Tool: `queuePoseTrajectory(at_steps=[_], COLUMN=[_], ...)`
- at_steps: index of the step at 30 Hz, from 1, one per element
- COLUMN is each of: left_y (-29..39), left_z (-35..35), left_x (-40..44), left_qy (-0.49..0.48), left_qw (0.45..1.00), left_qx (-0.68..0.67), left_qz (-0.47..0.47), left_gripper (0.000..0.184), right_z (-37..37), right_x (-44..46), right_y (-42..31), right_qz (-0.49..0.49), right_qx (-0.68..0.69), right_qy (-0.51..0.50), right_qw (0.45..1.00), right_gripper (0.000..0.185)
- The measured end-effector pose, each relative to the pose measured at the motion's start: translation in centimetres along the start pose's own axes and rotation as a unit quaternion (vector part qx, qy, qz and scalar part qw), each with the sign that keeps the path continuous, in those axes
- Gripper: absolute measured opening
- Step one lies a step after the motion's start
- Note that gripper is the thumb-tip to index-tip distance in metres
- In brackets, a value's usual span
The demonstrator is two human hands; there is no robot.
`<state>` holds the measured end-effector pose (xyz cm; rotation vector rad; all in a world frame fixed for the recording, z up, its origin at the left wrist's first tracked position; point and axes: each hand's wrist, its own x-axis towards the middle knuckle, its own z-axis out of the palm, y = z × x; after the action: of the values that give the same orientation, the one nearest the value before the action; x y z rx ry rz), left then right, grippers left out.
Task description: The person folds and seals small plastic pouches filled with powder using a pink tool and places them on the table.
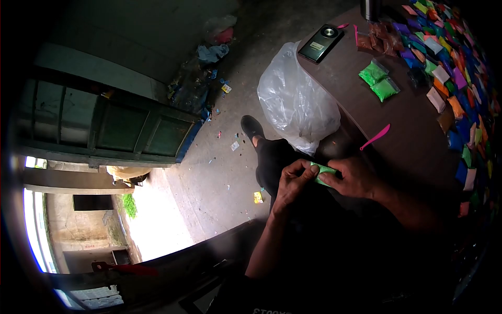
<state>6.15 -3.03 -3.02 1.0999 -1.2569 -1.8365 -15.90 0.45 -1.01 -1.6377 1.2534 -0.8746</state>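
Over my lap, my left hand (294, 184) and my right hand (351, 178) hold a small light green packet (324, 171) between them. Fingers and thumbs of both are closed on it, covering its ends. The packet looks soft; I cannot tell whether it is sealed or torn. Near my right hand, a pink plastic knife (376, 137) lies on the brown table (418, 125). Farther back on it are two bright green clear-bagged packets (379, 80), touching each other.
Many colourful packets (455, 78) are heaped along the table's right side, with reddish-brown packets (384, 39) nearby. A dark phone-like device (321, 44) and a metal cylinder (369, 9) stand at the back. A white plastic bag (295, 97) hangs by the edge. Litter (235, 145) dots the floor.
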Motion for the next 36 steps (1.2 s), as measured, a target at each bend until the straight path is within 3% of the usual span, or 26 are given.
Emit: queuePoseTrajectory(at_steps=[5,17,26,28,36], left_y=[-0.5,-0.3,1.7,2.1,0.8], left_z=[-0.2,0.1,1.2,1.2,0.5], left_x=[-0.1,0.1,-0.2,-0.5,-0.3], left_qy=[-0.006,0.027,0.005,0.005,-0.005], left_qw=[0.999,1.0,1.0,0.999,0.998], left_qx=[-0.044,-0.011,0.009,0.038,0.069], left_qz=[0.002,0.007,0.002,-0.017,-0.007], left_gripper=[0.012,0.017,0.023,0.025,0.03], right_z=[-0.5,-0.3,0.1,0.3,-0.3], right_x=[0.0,0.0,0.0,0.0,0.2], right_y=[-0.8,-0.2,0.5,0.6,-0.6], right_qz=[0.024,0.005,0.007,0.021,0.004], right_qx=[-0.016,-0.018,0.016,0.1,0.016], right_qy=[-0.024,-0.032,0.0,0.031,0.05], right_qw=[0.999,0.999,1.0,0.994,0.999], right_gripper=[0.039,0.039,0.038,0.037,0.043])
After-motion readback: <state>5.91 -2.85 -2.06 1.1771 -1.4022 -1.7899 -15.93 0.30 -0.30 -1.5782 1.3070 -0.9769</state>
